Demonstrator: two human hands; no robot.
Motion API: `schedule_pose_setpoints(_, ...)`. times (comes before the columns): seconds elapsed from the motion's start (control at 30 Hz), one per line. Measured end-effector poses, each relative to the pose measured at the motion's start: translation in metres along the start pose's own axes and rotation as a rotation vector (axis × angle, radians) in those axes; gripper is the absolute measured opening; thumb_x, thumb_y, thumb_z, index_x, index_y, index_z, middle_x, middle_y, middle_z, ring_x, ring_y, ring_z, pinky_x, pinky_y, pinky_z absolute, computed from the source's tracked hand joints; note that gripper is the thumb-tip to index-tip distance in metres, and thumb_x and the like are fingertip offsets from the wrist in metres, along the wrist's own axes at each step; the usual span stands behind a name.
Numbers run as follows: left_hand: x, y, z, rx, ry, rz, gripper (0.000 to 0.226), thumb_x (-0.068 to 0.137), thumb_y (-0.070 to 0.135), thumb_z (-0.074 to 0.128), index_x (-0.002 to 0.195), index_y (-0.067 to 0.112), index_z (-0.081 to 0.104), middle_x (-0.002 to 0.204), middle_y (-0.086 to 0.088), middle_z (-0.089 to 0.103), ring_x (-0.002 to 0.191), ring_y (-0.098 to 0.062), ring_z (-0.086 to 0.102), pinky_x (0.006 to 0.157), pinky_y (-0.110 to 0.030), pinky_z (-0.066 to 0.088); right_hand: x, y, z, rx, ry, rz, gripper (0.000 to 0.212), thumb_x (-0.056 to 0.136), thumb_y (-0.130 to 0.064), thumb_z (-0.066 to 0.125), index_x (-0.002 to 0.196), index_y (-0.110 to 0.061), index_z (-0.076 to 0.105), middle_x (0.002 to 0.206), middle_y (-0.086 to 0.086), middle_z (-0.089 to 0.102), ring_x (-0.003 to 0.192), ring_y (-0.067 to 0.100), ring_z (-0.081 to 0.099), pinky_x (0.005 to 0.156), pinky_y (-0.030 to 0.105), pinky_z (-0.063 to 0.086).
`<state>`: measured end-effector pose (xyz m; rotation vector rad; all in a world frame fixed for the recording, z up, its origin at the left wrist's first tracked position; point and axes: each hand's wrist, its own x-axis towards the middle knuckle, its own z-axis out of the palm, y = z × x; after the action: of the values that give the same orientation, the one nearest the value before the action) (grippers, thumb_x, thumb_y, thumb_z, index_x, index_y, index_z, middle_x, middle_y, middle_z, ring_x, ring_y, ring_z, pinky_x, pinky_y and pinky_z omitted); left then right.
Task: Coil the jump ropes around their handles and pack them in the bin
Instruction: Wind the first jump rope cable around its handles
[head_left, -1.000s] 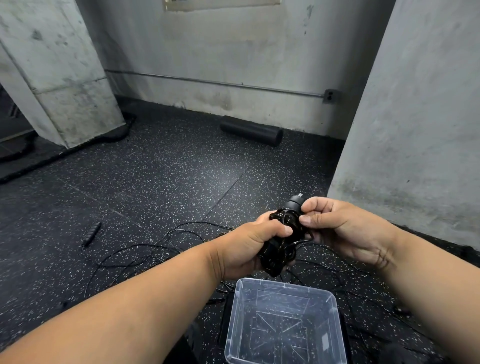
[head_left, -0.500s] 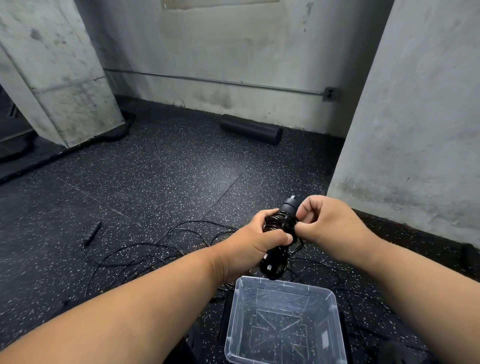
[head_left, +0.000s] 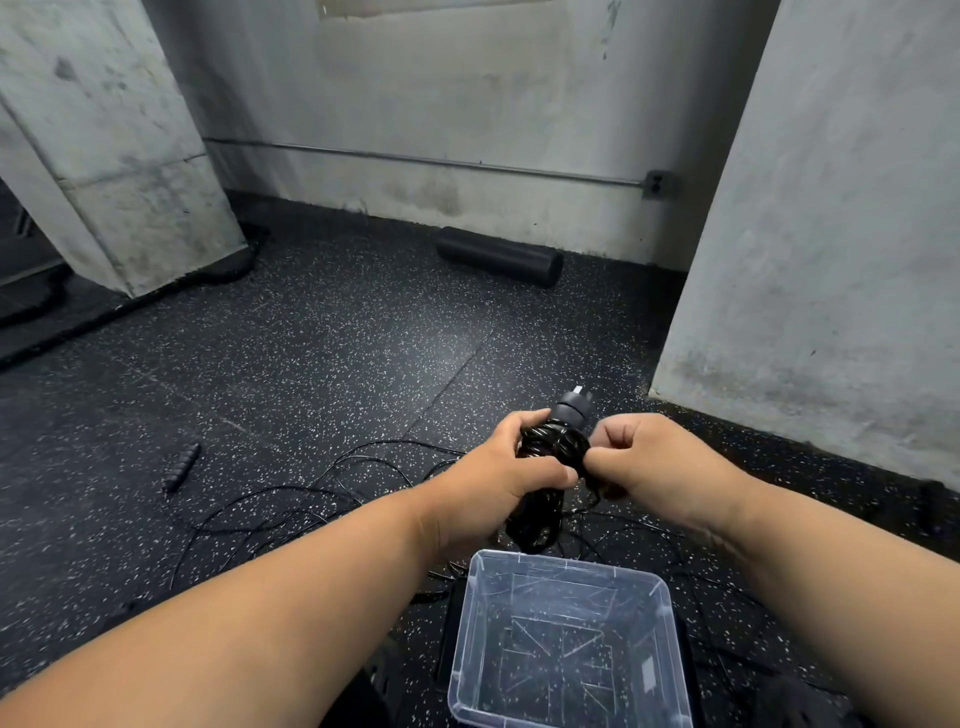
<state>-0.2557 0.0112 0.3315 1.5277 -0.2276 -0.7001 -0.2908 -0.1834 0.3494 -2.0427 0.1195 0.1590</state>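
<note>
My left hand (head_left: 498, 483) grips a black jump rope bundle (head_left: 553, 447), its cord wound round the handles, held upright above the floor. The handle tip pokes out at the top. My right hand (head_left: 649, 462) pinches the cord at the bundle's right side with curled fingers. A clear plastic bin (head_left: 566, 644) stands on the floor just below the bundle, with nothing inside. More loose black rope (head_left: 322, 488) lies tangled on the floor behind the hands, and a separate black handle (head_left: 182, 466) lies to the left.
A black foam roller (head_left: 498, 255) lies against the far wall. Concrete pillars stand at the left (head_left: 114, 156) and right (head_left: 831, 234). Black speckled rubber flooring stretches between them.
My right hand has moved down from the handle tip to the bundle's right side, fingers curling tighter on the cord. The bundle stands a little more upright in my left hand.
</note>
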Motion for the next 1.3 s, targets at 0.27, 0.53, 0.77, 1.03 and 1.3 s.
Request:
schedule_pose_setpoints(0.27,-0.009,0.009,0.014,-0.259,-0.041,-0.053,0.067,0.088,0.052,0.074,0.142,0.025,0.045,0.122,-0.012,0.071,0.101,-0.030,0.068,0.076,-0.044,0.061,0.006,-0.004,-0.004,0.021,0.118,-0.136,0.018,0.092,-0.010,0.072,0.075,-0.014,0.069,0.063,0.005,0.071,0.057,0.014,0.060,0.059,0.036,0.049)
schedule_pose_setpoints(0.53,-0.006,0.011,0.006,-0.427,-0.106,-0.117,0.072,0.090,0.032,0.078,0.148,0.016,0.038,0.137,-0.019,0.068,0.107,-0.045,0.067,0.097,-0.062,0.053,0.009,-0.004,0.007,0.108,0.180,-0.199,0.015,0.088,0.002,0.066,0.082,-0.009,0.058,0.061,-0.002,0.050,0.056,0.013,0.042,0.055,0.031,0.036)
schedule_pose_setpoints(0.77,-0.008,0.019,0.005,-0.439,-0.097,-0.082,0.069,0.092,0.031,0.077,0.148,0.012,0.041,0.118,-0.014,0.069,0.084,-0.029,0.071,0.063,-0.035,0.062,0.010,-0.010,0.009,0.063,0.186,-0.264,0.019,0.086,0.002,0.064,0.078,-0.014,0.059,0.059,-0.009,0.048,0.052,0.008,0.039,0.049,0.021,0.035)
schedule_pose_setpoints(1.03,-0.005,0.013,0.008,-0.468,-0.105,-0.096,0.076,0.094,0.052,0.065,0.152,0.006,0.049,0.106,-0.010,0.069,0.082,-0.025,0.067,0.064,-0.032,0.061,0.009,-0.006,0.010,-0.170,0.240,-0.334,0.023,0.089,-0.009,0.064,0.077,-0.025,0.054,0.060,-0.010,0.051,0.053,0.005,0.042,0.054,0.031,0.040)
schedule_pose_setpoints(1.3,-0.001,0.012,0.011,-0.505,-0.095,-0.139,0.050,0.090,0.051,0.070,0.127,0.018,0.066,0.099,-0.005,0.072,0.077,-0.022,0.068,0.057,-0.028,0.058,0.018,-0.005,0.012,-0.019,0.193,-0.224,0.016,0.090,-0.004,0.064,0.079,-0.012,0.056,0.059,-0.009,0.044,0.051,0.008,0.037,0.046,0.023,0.036)
